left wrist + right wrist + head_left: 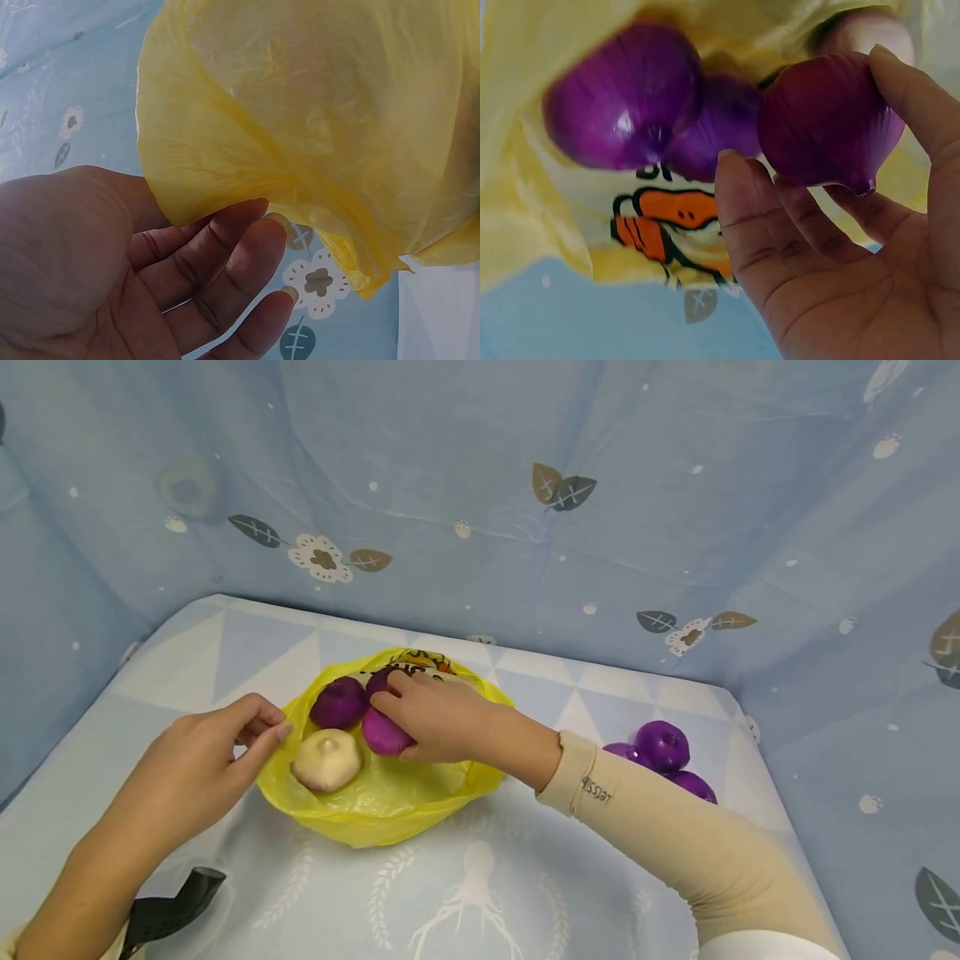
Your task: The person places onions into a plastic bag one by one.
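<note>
A yellow plastic bag [390,827] sits with its mouth spread wide. Its left rim is pinched between the thumb and fingers of my left hand [217,760]; in the left wrist view the bag's film [225,150] covers part of the thumb. Inside the bag my right hand [450,714] holds a red onion [829,124] between thumb and fingertips, its pointed tip showing. Two more purple onions [339,702] [626,97] lie beside it, one partly hidden by my right hand. In front of them rests a pale round bulb-like vegetable [327,761] with a nub on top.
Several purple onions [663,746] sit together on the table's right side, partly behind my right sleeve. A black curved strap or mount [180,902] shows by my left wrist. Patterned blue cloth [465,485] hangs around the back and sides of the table [465,877].
</note>
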`<state>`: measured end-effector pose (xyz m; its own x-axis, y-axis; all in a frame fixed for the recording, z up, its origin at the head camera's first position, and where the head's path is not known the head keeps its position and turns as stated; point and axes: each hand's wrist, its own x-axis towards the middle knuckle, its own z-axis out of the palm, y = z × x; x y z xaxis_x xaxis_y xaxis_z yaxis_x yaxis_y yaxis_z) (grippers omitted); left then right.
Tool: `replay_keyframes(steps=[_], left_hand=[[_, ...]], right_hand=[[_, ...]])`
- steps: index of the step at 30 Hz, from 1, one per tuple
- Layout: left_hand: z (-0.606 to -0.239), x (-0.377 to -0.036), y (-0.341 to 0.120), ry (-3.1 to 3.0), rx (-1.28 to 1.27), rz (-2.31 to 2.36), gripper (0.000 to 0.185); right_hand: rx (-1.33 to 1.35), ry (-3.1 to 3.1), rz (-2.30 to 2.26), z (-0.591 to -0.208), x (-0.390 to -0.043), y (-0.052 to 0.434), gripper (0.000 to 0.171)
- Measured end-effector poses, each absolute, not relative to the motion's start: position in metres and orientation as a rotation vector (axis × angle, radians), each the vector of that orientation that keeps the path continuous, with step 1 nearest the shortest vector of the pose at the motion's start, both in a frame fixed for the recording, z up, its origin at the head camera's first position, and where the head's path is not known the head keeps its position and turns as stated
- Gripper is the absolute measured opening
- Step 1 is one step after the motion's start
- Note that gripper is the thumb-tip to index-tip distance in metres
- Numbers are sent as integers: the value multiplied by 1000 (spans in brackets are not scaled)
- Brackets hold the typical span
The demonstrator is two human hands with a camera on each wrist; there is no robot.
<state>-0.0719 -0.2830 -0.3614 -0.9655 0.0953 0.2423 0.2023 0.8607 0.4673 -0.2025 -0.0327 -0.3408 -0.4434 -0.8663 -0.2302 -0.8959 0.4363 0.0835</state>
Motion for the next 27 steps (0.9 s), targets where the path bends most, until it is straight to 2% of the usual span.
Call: replay_keyframes(steps=[12,27], left_hand=[[-364,-74,-281,-2824,-242,-736,5],[-363,-75,-282,-2864,-202,-742,8]], right_hand=[[-1502,2487,300,-368,-206,-41,71],[-1556,2565,391,-386,-201,-47,68]])
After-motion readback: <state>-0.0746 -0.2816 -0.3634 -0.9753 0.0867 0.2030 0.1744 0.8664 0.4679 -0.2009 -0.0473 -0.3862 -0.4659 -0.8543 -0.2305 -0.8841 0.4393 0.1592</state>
